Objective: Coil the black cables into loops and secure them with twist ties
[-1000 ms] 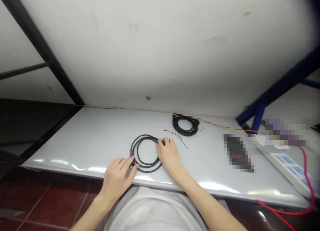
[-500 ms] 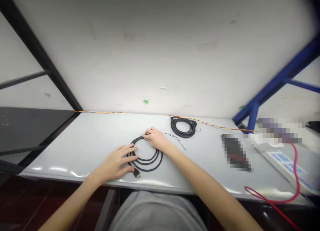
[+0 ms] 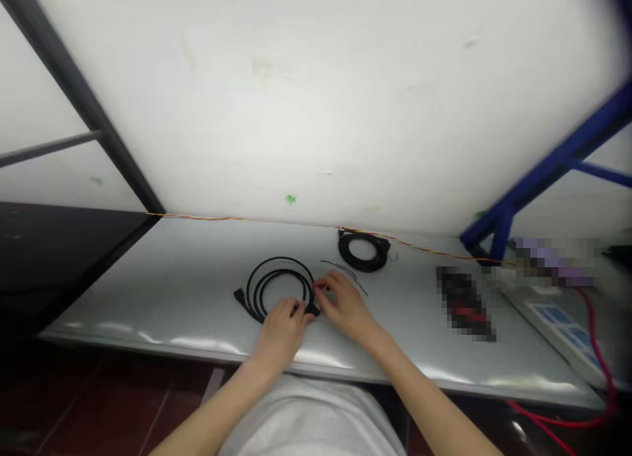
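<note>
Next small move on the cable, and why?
I'd probably ease the outer loop of the black cable inward at its far side. It bulges away from the tighter inner loops there, so the coil looks uneven. The left hand and right hand are both at the coil's right side, leaving the far side unheld.
</note>
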Demonstrator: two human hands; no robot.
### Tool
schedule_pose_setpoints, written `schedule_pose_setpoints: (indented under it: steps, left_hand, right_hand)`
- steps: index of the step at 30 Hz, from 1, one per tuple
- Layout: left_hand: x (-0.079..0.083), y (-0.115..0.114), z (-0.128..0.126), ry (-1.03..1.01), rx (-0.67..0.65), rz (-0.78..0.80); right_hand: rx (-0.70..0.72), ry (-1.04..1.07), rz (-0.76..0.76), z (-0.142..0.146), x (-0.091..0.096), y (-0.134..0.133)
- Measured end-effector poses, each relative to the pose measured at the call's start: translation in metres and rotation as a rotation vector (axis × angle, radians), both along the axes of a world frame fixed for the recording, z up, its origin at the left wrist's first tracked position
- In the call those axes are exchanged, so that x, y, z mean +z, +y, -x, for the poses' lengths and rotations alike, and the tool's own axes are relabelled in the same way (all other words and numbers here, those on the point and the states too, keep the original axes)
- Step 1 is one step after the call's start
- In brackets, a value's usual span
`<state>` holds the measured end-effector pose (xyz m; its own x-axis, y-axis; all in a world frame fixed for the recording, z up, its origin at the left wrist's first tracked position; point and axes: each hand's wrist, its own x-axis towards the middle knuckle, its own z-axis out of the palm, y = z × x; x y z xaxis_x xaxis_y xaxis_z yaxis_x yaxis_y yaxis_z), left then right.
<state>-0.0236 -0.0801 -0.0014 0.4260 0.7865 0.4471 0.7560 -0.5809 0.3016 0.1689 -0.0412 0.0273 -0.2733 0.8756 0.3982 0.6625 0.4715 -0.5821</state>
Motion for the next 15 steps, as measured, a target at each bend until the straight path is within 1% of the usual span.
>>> schedule_pose_setpoints:
  steps: [2, 5, 8, 11, 15]
  left_hand:
    - [0.004, 0.001, 0.0, -0.057, -0.079, 0.067]
    - [0.014, 0.004, 0.012, -0.077, -0.175, 0.148]
    - [0.02, 0.006, 0.029, -0.069, -0.164, 0.152]
    - [0.019, 0.006, 0.043, -0.08, -0.124, 0.13]
    - [0.017, 0.007, 0.054, -0.109, -0.122, 0.13]
  right_hand:
    - [0.102, 0.009, 0.084, -0.012, -0.004, -0.021]
    - [0.171, 0.004, 0.101, -0.016, -0.008, -0.035]
    - [0.218, -0.036, 0.082, -0.011, -0.009, -0.035]
    - [0.266, -0.089, 0.057, -0.004, -0.006, -0.032]
    - [0.285, -0.159, 0.047, -0.001, -0.001, -0.032]
